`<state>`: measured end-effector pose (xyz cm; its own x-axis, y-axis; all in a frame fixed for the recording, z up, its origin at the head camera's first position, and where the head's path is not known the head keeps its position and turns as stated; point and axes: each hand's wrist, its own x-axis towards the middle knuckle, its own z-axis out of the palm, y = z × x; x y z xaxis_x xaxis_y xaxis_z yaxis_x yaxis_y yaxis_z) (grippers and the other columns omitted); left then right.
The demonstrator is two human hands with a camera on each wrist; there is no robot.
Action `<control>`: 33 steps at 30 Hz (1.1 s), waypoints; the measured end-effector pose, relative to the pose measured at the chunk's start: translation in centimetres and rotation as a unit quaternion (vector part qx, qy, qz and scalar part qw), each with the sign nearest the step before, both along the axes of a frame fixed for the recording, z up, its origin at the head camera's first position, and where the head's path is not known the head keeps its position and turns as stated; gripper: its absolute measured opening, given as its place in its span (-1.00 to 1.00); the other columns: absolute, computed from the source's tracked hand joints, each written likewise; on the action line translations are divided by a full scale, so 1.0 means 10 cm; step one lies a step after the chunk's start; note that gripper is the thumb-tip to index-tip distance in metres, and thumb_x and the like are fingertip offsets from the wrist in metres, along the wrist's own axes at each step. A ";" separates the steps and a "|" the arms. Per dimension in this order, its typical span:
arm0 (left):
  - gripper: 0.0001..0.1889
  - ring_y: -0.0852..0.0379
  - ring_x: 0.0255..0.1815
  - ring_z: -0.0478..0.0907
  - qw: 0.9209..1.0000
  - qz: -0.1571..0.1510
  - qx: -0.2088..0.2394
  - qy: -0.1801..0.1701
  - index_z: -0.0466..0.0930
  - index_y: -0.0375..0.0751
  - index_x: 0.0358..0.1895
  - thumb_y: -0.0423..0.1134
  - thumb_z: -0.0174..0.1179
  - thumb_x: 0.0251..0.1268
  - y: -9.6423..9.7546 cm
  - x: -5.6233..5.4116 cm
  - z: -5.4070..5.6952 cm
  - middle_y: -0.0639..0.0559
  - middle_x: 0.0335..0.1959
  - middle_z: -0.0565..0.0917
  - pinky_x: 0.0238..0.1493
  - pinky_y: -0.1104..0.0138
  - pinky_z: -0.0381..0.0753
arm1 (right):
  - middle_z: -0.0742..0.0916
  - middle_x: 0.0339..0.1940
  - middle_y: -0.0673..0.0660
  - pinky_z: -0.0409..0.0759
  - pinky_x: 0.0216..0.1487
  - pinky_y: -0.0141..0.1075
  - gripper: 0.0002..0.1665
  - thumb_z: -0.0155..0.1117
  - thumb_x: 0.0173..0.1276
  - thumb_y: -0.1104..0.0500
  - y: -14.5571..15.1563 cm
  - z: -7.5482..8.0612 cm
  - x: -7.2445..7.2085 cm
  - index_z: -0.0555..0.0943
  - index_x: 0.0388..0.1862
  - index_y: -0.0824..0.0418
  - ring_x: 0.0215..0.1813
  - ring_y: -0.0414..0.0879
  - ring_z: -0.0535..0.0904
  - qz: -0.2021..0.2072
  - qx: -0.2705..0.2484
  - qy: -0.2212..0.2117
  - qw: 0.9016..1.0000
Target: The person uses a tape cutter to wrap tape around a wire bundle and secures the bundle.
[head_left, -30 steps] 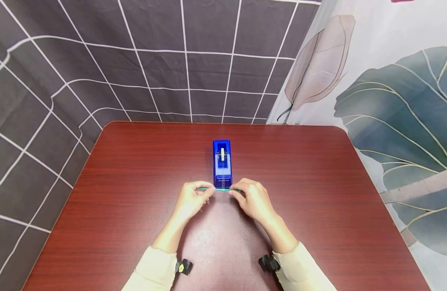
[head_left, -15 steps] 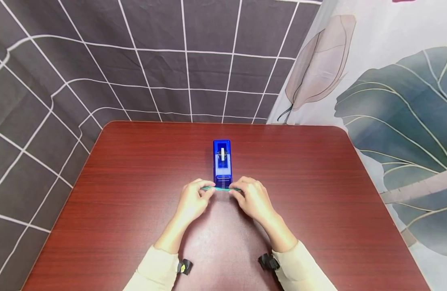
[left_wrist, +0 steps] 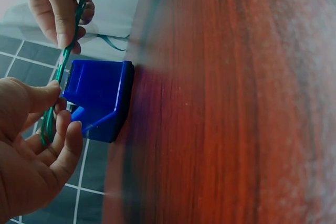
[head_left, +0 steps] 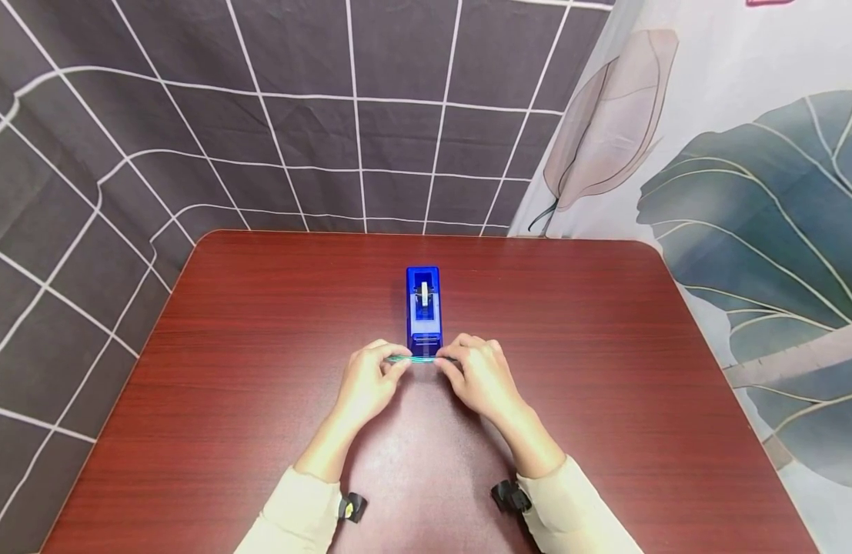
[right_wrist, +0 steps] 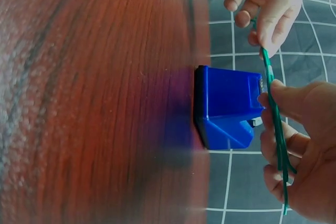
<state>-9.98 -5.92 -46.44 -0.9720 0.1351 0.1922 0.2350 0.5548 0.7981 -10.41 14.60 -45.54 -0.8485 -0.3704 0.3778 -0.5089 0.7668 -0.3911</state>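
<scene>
A blue tape dispenser (head_left: 424,325) stands on the table with a small roll of tape (head_left: 424,293) in it. At its near end, my left hand (head_left: 366,381) and right hand (head_left: 482,377) pinch a thin bundle of green strands (right_wrist: 277,124) between thumb and fingers. The bundle runs crosswise, close before the dispenser's cutting edge, with a short length showing between the two hands. A pale patch (right_wrist: 270,70) lies on that length in the right wrist view. Loose strand ends hang past my right fingers; looped ends show beneath my left thumb in the left wrist view.
The reddish-brown wooden table (head_left: 273,300) spreads to both sides of the dispenser. A dark curtain with white grid lines (head_left: 398,138) hangs behind and at the left. On the right hangs a white curtain with large leaf prints (head_left: 765,254).
My left hand has shifted slightly right along the green bundle, toward the dispenser's front, and the fingertips sit a little closer together. The dispenser stays put.
</scene>
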 end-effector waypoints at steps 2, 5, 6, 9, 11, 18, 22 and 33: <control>-0.91 0.31 -0.56 0.43 1.000 0.001 0.000 0.001 0.78 -0.19 -0.21 -0.34 0.41 0.23 0.00 0.00 0.00 0.15 -0.47 0.60 -0.49 0.38 0.44 | 0.71 -0.39 -0.02 0.49 -0.21 -0.02 -0.93 0.49 0.27 0.18 0.00 0.00 0.00 0.78 -0.29 0.14 -0.30 -0.06 0.68 -0.004 0.000 0.000 1.000; -0.92 0.31 -0.56 0.44 1.000 0.004 0.001 0.000 0.78 -0.18 -0.23 -0.34 0.42 0.22 0.00 0.00 0.00 0.16 -0.48 0.60 -0.49 0.39 0.44 | 0.74 -0.37 -0.01 0.49 -0.20 -0.02 -0.93 0.50 0.25 0.20 -0.01 0.00 0.00 0.78 -0.29 0.14 -0.31 -0.08 0.70 -0.006 -0.004 -0.002 1.000; -0.93 0.31 -0.56 0.45 1.000 0.005 0.002 -0.001 0.78 -0.17 -0.24 -0.34 0.42 0.22 0.00 0.00 0.00 0.16 -0.48 0.60 -0.48 0.39 0.45 | 0.75 -0.37 -0.01 0.49 -0.20 -0.02 -0.93 0.51 0.24 0.21 -0.01 0.00 0.00 0.78 -0.29 0.14 -0.31 -0.08 0.71 -0.006 -0.006 -0.004 1.000; -0.94 0.31 -0.56 0.48 1.000 0.005 0.009 -0.005 0.78 -0.16 -0.25 -0.31 0.42 0.23 0.00 -0.01 -0.02 0.14 -0.45 0.64 -0.48 0.40 0.48 | 0.77 -0.37 0.00 0.49 -0.21 -0.03 -0.93 0.52 0.24 0.22 -0.02 0.00 0.00 0.77 -0.31 0.14 -0.31 -0.08 0.71 -0.008 -0.014 -0.004 1.000; -0.92 0.31 -0.56 0.51 1.000 0.005 0.017 -0.009 0.78 -0.17 -0.23 -0.28 0.41 0.26 0.00 -0.02 -0.03 0.10 -0.42 0.67 -0.49 0.39 0.51 | 0.78 -0.37 0.00 0.50 -0.22 -0.02 -0.94 0.52 0.23 0.22 -0.02 0.00 0.00 0.77 -0.32 0.14 -0.32 -0.08 0.72 -0.006 -0.019 -0.003 1.000; -0.76 0.26 -0.58 0.56 0.998 0.026 0.025 -0.053 0.78 -0.24 -0.14 -0.14 0.26 0.43 -0.01 -0.05 -0.04 0.03 -0.42 0.75 -0.47 0.32 0.56 | 0.78 -0.39 0.00 0.52 -0.24 -0.03 -0.94 0.52 0.23 0.23 -0.01 -0.01 -0.01 0.77 -0.33 0.15 -0.33 -0.08 0.72 0.001 -0.031 0.003 1.000; -0.74 0.26 -0.61 0.53 0.996 0.033 0.031 -0.078 0.80 -0.24 -0.19 -0.12 0.24 0.45 -0.01 -0.08 -0.04 0.05 -0.54 0.72 -0.47 0.31 0.52 | 0.78 -0.40 0.01 0.56 -0.25 -0.05 -0.93 0.53 0.21 0.25 0.00 -0.02 -0.02 0.78 -0.33 0.16 -0.34 -0.08 0.73 0.007 -0.036 0.010 0.999; -0.78 0.08 -0.63 0.60 0.987 0.034 0.097 -0.124 0.78 -0.33 -0.19 -0.20 0.29 0.41 0.01 -0.09 -0.05 -0.15 -0.52 0.73 -0.62 0.38 0.50 | 0.81 -0.40 0.03 0.66 -0.30 0.03 -0.90 0.39 0.38 0.17 0.01 0.05 -0.05 0.79 -0.32 0.13 -0.34 -0.01 0.76 -0.047 -0.046 -0.047 0.997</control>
<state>-10.92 -5.85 -46.92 -0.9980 0.0522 -0.0370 -0.0134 0.3943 0.9189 -10.91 14.67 -45.00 -0.9114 -0.2547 0.3232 -0.3936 0.7684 -0.5046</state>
